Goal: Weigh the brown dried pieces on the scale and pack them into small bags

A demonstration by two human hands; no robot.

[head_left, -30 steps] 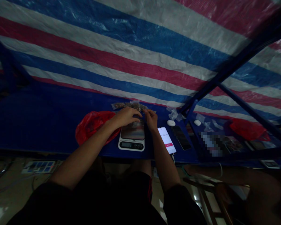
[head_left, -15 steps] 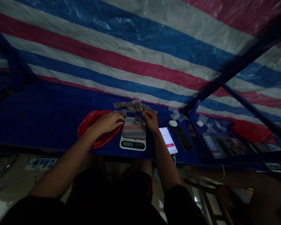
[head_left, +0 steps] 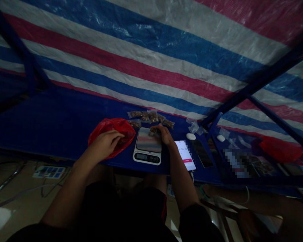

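Observation:
My left hand (head_left: 106, 143) is over the mouth of a red plastic bag (head_left: 96, 129), its fingers drawn together beside brown pieces inside. Whatever lies between those fingertips is too dark to make out. A small round cup (head_left: 153, 130) holding brown bits stands on the steel plate of a white kitchen scale (head_left: 146, 158). My right hand (head_left: 164, 133) reaches in from the right, its fingers closed at the cup's rim. Several clear zip bags (head_left: 153, 116) filled with brown pieces lie behind the scale.
To the right lie a lit phone (head_left: 185, 156), a dark phone (head_left: 202, 154), a white earbud case (head_left: 191, 136) and crumpled clear bags (head_left: 195, 127). A blue metal post (head_left: 212, 122) rises beyond them. Another person's arm (head_left: 232, 195) extends at the lower right.
My left hand has moved from the scale's left edge to the red bag. My right hand has come in from the plate's right side to the cup. The view has shifted slightly.

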